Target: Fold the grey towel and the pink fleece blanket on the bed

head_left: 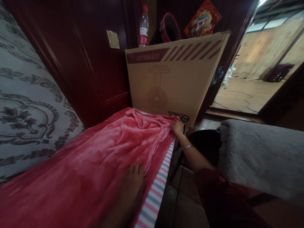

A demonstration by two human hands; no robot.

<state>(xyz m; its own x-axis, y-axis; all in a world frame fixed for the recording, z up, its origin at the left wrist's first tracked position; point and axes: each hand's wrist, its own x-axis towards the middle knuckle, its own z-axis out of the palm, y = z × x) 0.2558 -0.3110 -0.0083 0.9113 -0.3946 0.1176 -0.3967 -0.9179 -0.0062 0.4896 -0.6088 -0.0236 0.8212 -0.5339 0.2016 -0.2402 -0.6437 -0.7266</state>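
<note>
A pink fleece blanket lies spread over a narrow bed with a striped sheet showing along its right edge. My left hand rests flat on the blanket near the bed's edge, fingers together and pointing away. My right hand, with a silver bracelet on the wrist, reaches to the far corner and grips the blanket's edge there, close to a cardboard box.
A large cardboard fan box stands upright at the bed's far end, with a water bottle behind it. Dark wood panelling lines the left. A grey fuzzy cover lies at right. A doorway opens at back right.
</note>
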